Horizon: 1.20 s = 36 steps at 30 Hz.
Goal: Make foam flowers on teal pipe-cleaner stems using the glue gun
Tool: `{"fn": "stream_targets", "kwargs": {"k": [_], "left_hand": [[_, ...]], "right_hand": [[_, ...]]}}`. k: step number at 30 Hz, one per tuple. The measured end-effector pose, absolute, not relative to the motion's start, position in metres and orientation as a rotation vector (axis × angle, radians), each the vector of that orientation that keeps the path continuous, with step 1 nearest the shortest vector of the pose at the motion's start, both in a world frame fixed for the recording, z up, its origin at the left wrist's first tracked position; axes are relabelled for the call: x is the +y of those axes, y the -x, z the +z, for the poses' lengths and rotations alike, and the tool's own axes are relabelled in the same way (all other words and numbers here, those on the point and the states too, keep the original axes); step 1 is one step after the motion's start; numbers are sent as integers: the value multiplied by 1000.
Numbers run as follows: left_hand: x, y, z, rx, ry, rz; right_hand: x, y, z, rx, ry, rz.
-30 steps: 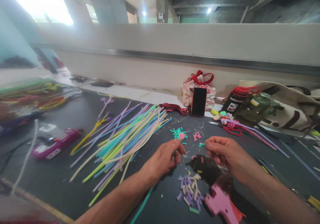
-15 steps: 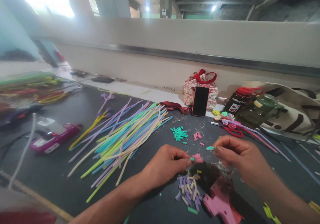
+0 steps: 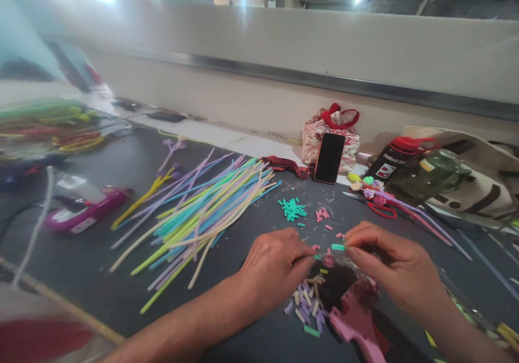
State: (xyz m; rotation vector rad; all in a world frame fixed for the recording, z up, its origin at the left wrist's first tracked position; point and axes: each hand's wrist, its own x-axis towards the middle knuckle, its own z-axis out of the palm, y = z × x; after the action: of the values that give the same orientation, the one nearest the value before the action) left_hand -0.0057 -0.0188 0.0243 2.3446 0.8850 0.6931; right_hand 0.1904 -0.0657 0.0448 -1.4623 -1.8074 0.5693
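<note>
My left hand [image 3: 278, 263] pinches a small teal and pink piece [image 3: 327, 259], blurred and partly hidden at the fingertips. Opposite it, my right hand [image 3: 389, 260] grips the end of a short teal chenille stem piece [image 3: 338, 247] between thumb and forefinger. The two pieces are close together; whether they touch I cannot tell. Beyond the hands lie a pile of cut teal pieces [image 3: 294, 209] and a few pink ones [image 3: 322, 215]. Below my left hand are purple and cream pieces [image 3: 310, 303]. A pink glue gun [image 3: 357, 322] lies beneath my right hand.
Long pastel chenille stems [image 3: 203, 217] spread across the dark table to the left. A purple tool [image 3: 87, 210] lies beyond them. At the back stand a phone [image 3: 330, 158], a patterned bag [image 3: 312, 136] and a black bottle [image 3: 393, 160]. Red-handled scissors [image 3: 381, 209] lie by chenille flowers [image 3: 368, 183].
My right hand has moved slightly left with the teal piece, closer to my left hand. My left hand has turned a little, and the camera view has shifted slightly.
</note>
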Motion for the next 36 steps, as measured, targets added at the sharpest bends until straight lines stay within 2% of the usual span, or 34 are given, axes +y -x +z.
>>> {"fn": "stream_targets", "kwargs": {"k": [8, 14, 36], "left_hand": [[-20, 5, 20, 896, -2429, 651], [-20, 6, 20, 892, -2462, 670], [-19, 5, 16, 849, -2392, 924]], "right_hand": [[-67, -182, 49, -2085, 1370, 416], [-64, -184, 51, -2213, 1359, 481], [-61, -185, 49, -2154, 1411, 501]]}}
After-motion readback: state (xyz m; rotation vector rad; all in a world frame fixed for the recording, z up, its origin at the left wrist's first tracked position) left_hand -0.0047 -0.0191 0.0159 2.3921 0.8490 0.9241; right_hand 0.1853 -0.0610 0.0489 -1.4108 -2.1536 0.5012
